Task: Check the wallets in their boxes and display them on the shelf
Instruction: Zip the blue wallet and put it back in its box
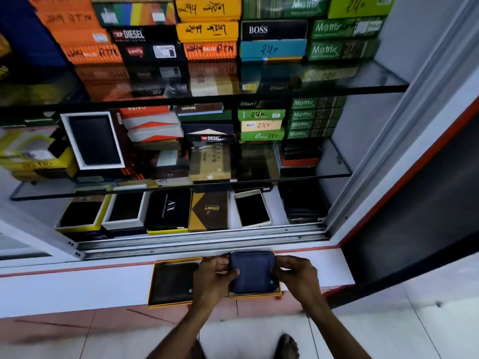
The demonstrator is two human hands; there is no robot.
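A dark blue wallet (252,272) is held just above an open yellow-edged box (255,296) on the white ledge. My left hand (211,278) grips its left edge and my right hand (298,274) grips its right edge. To the left, a second yellow-edged box (155,283) lies open with a dark brown wallet (172,282) inside. Both boxes sit on the ledge (77,288) in front of the cabinet's bottom shelf.
The bottom shelf holds open boxed wallets (124,211), an AX box (168,209), an Orbit box (208,211) and a white box (251,208). Glass shelves (337,174) above carry stacked boxes. A sliding door track (202,242) runs along the front. A bare foot (286,347) stands below.
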